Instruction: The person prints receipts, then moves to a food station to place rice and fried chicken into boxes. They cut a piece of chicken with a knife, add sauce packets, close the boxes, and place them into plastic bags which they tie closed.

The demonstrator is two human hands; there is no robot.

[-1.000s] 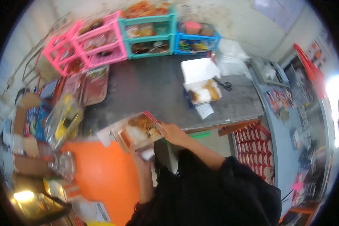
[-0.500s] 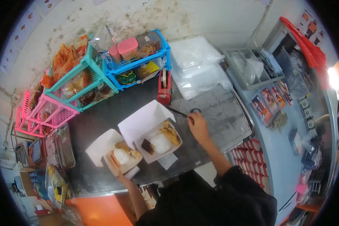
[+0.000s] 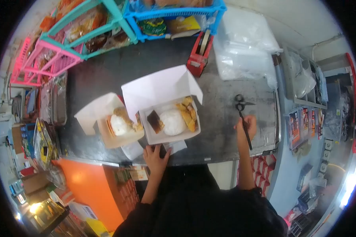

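Note:
Two open white boxes stand on the dark table. The larger box (image 3: 170, 139) holds a dark piece, a ball of rice (image 3: 173, 122) and fried food (image 3: 188, 114). The smaller box (image 3: 126, 141) at its left holds rice and fried pieces. My left hand (image 3: 156, 158) is at the table's front edge, just below the larger box, its fingers over something dark I cannot make out. At the right, my right hand (image 3: 247, 125) is closed on a black pen-like stick (image 3: 245, 132). Black scissors (image 3: 240, 103) lie just above that hand.
A red tape dispenser (image 3: 197, 59) stands behind the boxes. Stacked plastic bags (image 3: 247, 59) lie at the back right. Blue (image 3: 174, 15), green (image 3: 77, 22) and pink (image 3: 51, 67) baskets line the back left. White paper (image 3: 178, 149) lies by the front edge.
The view has shifted. My left hand has left the smaller box and moved right to below the larger one. My right hand has moved away from the boxes with the stick, towards the front right.

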